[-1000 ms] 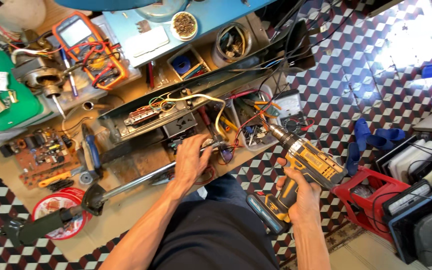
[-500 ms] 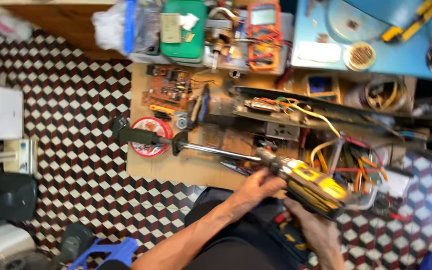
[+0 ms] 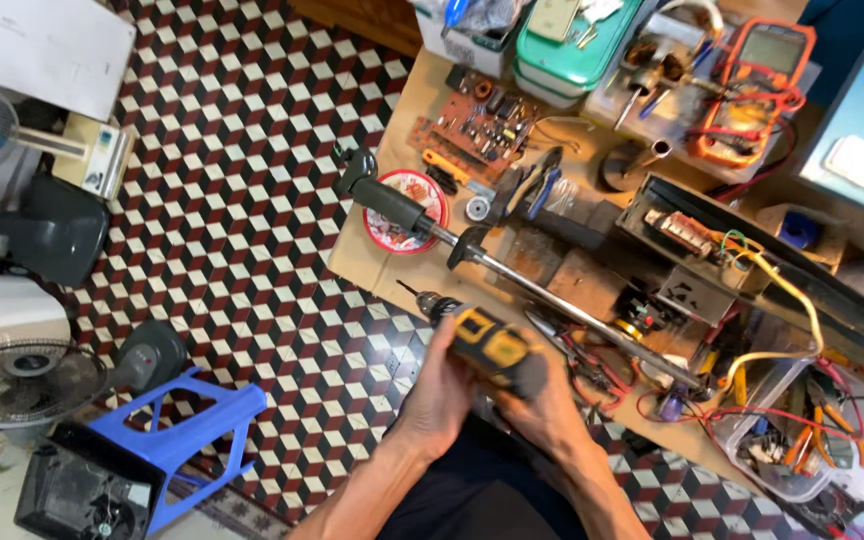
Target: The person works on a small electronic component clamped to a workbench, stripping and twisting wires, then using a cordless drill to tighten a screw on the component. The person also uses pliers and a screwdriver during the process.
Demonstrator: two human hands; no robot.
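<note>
Both hands grip yellow-and-black cordless drill (image 3: 487,345) over workbench edge (image 3: 372,270): left hand (image 3: 439,385) wraps front, right hand (image 3: 542,405) apparently clasps rear, partly hidden. Bit points left, toward checkered floor (image 3: 242,230).

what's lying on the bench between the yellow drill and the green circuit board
In the head view, a long metal rod tool with a black handle crosses between the yellow drill and the circuit board; a round red-rimmed dish sits there too.
</note>
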